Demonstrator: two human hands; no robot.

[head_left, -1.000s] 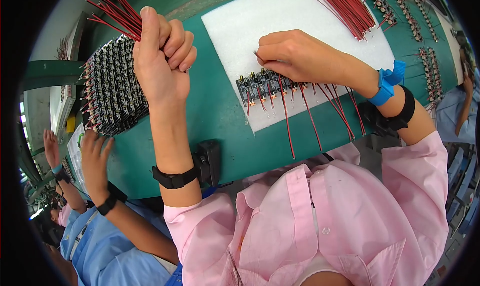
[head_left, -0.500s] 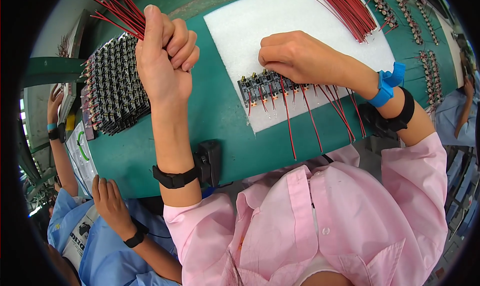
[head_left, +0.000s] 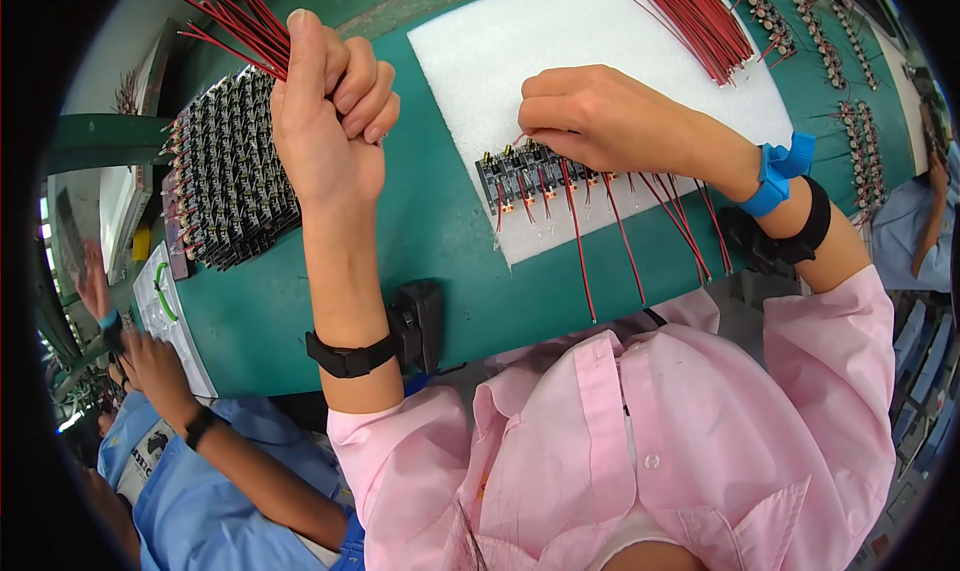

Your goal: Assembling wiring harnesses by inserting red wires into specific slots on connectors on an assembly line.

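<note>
My left hand [head_left: 335, 111] is raised at the upper left, its fingers wrapped round a bundle of red wires [head_left: 245, 31] whose ends fan out to the upper left. Lower and to the right, a strip of black circuit boards [head_left: 520, 179] lies along the near edge of a white foam sheet [head_left: 490, 61]. Red and black wires [head_left: 580, 241] hang from the strip over the near side. Above the boards my right hand [head_left: 590, 111] is closed, fingertips pinched close to the strip. A short bit of red wire shows by those fingertips; the rest is hidden.
A tall stack of circuit boards [head_left: 235, 171] stands at the left. More red wires [head_left: 695, 21] lie on the foam's far right. Small assemblies [head_left: 820, 41] line the green table [head_left: 420, 261] at the right. A co-worker in blue [head_left: 230, 461] sits at the lower left.
My right hand has shifted very slightly, and a bit of red wire now shows at its fingertips. My left hand stays put. The co-worker's hands have moved closer together.
</note>
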